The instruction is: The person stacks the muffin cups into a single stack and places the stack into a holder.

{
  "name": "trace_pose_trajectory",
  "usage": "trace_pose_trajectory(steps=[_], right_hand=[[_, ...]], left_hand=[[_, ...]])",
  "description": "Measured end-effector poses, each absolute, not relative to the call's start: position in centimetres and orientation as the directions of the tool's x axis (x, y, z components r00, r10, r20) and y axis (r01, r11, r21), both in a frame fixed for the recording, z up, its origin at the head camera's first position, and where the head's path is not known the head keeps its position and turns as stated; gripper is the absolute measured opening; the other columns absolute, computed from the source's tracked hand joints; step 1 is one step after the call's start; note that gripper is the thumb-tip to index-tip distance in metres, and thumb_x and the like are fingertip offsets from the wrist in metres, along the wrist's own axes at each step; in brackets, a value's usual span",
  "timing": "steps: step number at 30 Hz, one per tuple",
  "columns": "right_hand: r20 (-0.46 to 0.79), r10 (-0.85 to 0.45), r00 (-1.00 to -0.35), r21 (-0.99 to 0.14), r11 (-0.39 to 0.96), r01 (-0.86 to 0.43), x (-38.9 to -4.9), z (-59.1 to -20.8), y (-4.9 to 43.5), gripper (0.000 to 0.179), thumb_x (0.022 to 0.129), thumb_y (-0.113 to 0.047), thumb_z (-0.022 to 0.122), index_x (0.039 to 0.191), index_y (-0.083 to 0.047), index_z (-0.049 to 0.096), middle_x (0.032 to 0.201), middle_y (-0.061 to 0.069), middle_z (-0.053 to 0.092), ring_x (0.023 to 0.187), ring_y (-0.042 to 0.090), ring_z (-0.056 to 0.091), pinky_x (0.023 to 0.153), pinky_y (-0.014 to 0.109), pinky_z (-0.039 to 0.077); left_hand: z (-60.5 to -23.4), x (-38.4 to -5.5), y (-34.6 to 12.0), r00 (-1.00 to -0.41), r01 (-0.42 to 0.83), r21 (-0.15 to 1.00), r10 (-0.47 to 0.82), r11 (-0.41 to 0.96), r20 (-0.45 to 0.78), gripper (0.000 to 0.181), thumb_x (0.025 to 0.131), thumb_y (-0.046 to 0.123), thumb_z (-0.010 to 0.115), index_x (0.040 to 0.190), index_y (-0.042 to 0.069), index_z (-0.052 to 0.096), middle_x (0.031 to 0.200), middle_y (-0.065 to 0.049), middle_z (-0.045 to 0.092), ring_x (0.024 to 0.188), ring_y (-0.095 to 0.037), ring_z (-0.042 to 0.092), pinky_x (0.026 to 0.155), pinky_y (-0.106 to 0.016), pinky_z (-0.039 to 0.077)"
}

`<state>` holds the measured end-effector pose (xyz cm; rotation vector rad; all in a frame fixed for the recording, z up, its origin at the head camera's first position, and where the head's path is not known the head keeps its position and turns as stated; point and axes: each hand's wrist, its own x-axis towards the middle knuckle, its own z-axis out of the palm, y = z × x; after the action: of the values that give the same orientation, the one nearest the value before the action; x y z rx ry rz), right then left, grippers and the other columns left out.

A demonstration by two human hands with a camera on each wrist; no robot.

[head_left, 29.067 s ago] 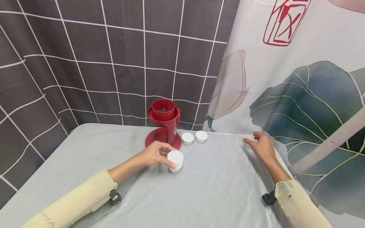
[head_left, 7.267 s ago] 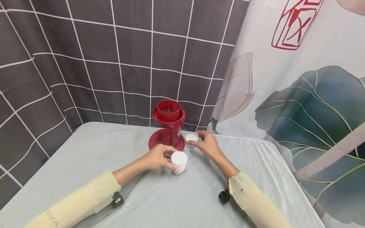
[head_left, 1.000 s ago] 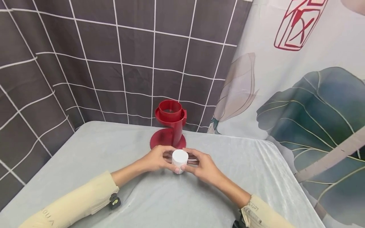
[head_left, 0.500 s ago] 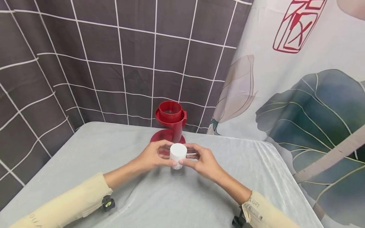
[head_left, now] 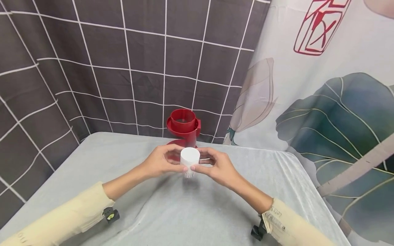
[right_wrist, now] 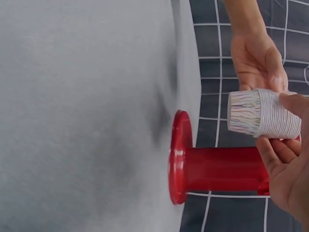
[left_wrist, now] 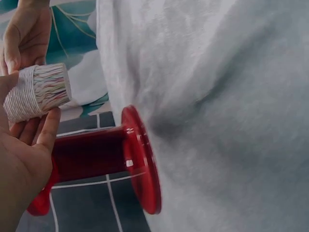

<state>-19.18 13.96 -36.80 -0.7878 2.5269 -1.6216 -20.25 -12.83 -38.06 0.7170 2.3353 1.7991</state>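
Note:
A nested stack of white paper baking cups (head_left: pixel 189 158), upright in the head view, is held between both hands just in front of the red stand. My left hand (head_left: pixel 160 161) grips its left side, thumb at the front and fingers behind. From the right, my right hand (head_left: pixel 220 168) grips it the same way, the two thumb tips close together. The left wrist view shows many tight rims on the stack (left_wrist: pixel 36 94) and coloured wavy lines on the lowest cup. The right wrist view shows the stack (right_wrist: pixel 265 115) raised above the cloth.
A red plastic stand (head_left: pixel 191 136) with a ring-shaped top and round base stands at the table's back edge, its base partly hidden by the hands. Grey cloth (head_left: pixel 191 215) covers the table. A dark gridded curtain (head_left: pixel 138 51) hangs behind, a leaf-patterned one at right.
Over the last second both hands have raised the stack off the table, slightly leftward. Earlier, loose cups stood beside the stand and at the right; the right hand took hold of them.

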Motion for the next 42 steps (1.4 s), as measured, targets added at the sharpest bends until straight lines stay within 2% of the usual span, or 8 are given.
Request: trace_pose_trajectory(steps=[5, 13, 19, 25, 31, 39, 42], right_hand=[[0.243, -0.44, -0.865, -0.854, 0.325, -0.406, -19.6, -35.4, 13.5, 0.059, 0.094, -0.018, 0.092, 0.148, -0.007, 0.071, 0.141, 0.011, 0.078, 0.117, 0.028, 0.083, 0.103, 0.038, 0.068], [0.299, -0.426, -0.854, -0.837, 0.312, -0.449, -20.4, -33.4, 13.6, 0.056, 0.095, -0.017, 0.09, 0.146, -0.007, 0.071, 0.14, 0.012, 0.079, 0.117, 0.03, 0.083, 0.1, 0.033, 0.068], [0.323, -0.432, -0.842, -0.816, 0.324, -0.479, -20.9, -32.2, 13.5, 0.055, 0.096, -0.02, 0.091, 0.146, -0.009, 0.072, 0.14, 0.009, 0.08, 0.117, 0.028, 0.084, 0.1, 0.035, 0.068], [0.301, -0.421, -0.856, -0.824, 0.338, -0.455, -21.5, -31.0, 13.2, 0.052, 0.097, -0.027, 0.09, 0.143, -0.011, 0.073, 0.135, 0.006, 0.081, 0.116, 0.024, 0.084, 0.1, 0.036, 0.069], [0.286, -0.407, -0.867, -0.851, 0.308, -0.425, -21.9, -29.7, 12.9, 0.05, 0.097, -0.027, 0.09, 0.142, -0.013, 0.074, 0.132, 0.005, 0.082, 0.116, 0.022, 0.084, 0.099, 0.033, 0.069], [0.298, -0.364, -0.882, -0.884, 0.242, -0.399, -23.2, -27.9, 12.2, 0.047, 0.094, -0.023, 0.093, 0.137, -0.014, 0.077, 0.129, 0.006, 0.083, 0.115, 0.024, 0.084, 0.1, 0.036, 0.069], [0.312, -0.352, -0.882, -0.881, 0.24, -0.407, -23.7, -27.1, 11.8, 0.044, 0.094, -0.024, 0.093, 0.134, -0.015, 0.078, 0.126, 0.006, 0.084, 0.113, 0.023, 0.084, 0.1, 0.041, 0.069]], left_hand=[[-36.6, -20.6, -13.4, -0.879, 0.307, 0.935, 0.43, 0.178, 0.207, 0.059, 0.088, 0.007, 0.094, 0.143, 0.006, 0.073, 0.135, -0.017, 0.077, 0.113, -0.029, 0.082, 0.091, -0.037, 0.071], [-34.2, -21.6, -13.2, -0.86, 0.368, 0.918, 0.431, 0.151, 0.274, 0.061, 0.086, 0.003, 0.095, 0.142, 0.004, 0.073, 0.131, -0.018, 0.078, 0.111, -0.029, 0.082, 0.093, -0.036, 0.071], [-32.8, -22.1, -13.4, -0.863, 0.38, 0.908, 0.42, 0.176, 0.279, 0.06, 0.086, 0.005, 0.096, 0.141, 0.006, 0.074, 0.13, -0.015, 0.078, 0.115, -0.029, 0.08, 0.097, -0.036, 0.07], [-31.8, -22.7, -13.7, -0.865, 0.364, 0.916, 0.426, 0.168, 0.265, 0.056, 0.089, 0.006, 0.094, 0.142, 0.006, 0.074, 0.133, -0.014, 0.079, 0.119, -0.029, 0.081, 0.101, -0.035, 0.068], [-30.4, -23.3, -14.0, -0.861, 0.388, 0.905, 0.42, 0.174, 0.288, 0.048, 0.094, 0.008, 0.09, 0.14, 0.007, 0.076, 0.128, -0.013, 0.081, 0.113, -0.026, 0.083, 0.097, -0.032, 0.069], [-28.2, -24.3, -14.3, -0.866, 0.402, 0.901, 0.389, 0.164, 0.316, 0.047, 0.093, 0.005, 0.089, 0.138, 0.005, 0.075, 0.124, -0.012, 0.081, 0.106, -0.024, 0.084, 0.092, -0.035, 0.071], [-27.5, -24.7, -14.4, -0.865, 0.417, 0.891, 0.378, 0.179, 0.329, 0.048, 0.094, 0.006, 0.089, 0.139, 0.005, 0.074, 0.125, -0.013, 0.08, 0.106, -0.023, 0.083, 0.091, -0.035, 0.071]])
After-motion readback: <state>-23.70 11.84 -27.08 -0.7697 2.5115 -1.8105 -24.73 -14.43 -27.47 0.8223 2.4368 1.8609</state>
